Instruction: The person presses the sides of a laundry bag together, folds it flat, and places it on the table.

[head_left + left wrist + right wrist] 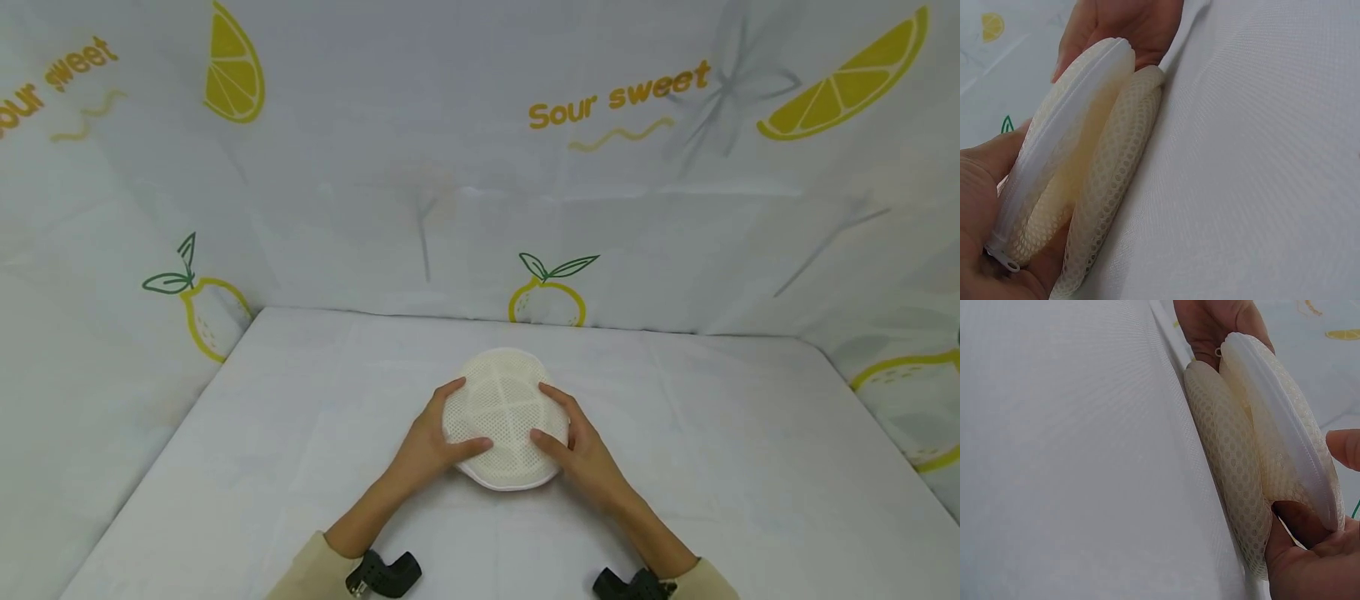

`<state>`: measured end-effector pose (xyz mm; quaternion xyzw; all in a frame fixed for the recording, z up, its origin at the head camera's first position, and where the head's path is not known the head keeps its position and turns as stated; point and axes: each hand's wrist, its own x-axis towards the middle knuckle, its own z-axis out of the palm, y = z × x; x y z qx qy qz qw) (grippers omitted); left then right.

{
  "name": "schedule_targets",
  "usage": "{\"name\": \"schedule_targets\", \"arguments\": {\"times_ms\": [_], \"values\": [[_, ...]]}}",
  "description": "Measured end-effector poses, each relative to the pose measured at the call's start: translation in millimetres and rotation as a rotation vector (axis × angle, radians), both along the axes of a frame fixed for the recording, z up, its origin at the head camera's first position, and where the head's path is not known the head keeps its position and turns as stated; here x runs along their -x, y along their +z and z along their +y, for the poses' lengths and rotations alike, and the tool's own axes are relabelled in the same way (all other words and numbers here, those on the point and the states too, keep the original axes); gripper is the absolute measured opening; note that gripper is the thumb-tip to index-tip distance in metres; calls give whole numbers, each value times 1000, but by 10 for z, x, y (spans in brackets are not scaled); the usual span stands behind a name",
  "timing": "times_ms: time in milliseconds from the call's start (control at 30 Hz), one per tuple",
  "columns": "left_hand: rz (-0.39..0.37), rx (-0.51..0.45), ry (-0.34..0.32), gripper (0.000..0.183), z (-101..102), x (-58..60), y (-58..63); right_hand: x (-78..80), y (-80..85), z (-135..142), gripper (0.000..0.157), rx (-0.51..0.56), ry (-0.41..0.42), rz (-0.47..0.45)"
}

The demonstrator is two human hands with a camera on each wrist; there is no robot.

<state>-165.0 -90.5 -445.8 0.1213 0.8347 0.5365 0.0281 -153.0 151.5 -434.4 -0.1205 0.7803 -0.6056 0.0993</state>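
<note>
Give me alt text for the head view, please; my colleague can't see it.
The left hand and right hand hold a round, cream-coloured mesh pouch between them at a white tabletop. Behind is a white backdrop with lemon prints and "Sour sweet" lettering.

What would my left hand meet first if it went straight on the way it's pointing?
Your left hand would first meet the round cream mesh pouch it grips; past that, probably the white lemon-printed fabric backdrop, though depth is hard to judge.
</note>
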Motion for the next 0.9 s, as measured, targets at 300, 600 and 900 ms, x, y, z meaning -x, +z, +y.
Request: {"name": "schedule_targets", "arguments": {"times_ms": [300, 600, 900], "values": [[86, 55, 46, 94, 36, -23, -13, 10, -17, -26, 69, -43, -31, 2], [121, 85, 66, 94, 54, -35, -8, 9, -37, -18, 70, -86, -52, 55], [185, 95, 51, 90, 61, -63, 21, 12, -50, -17, 71, -104, -64, 76]]}}
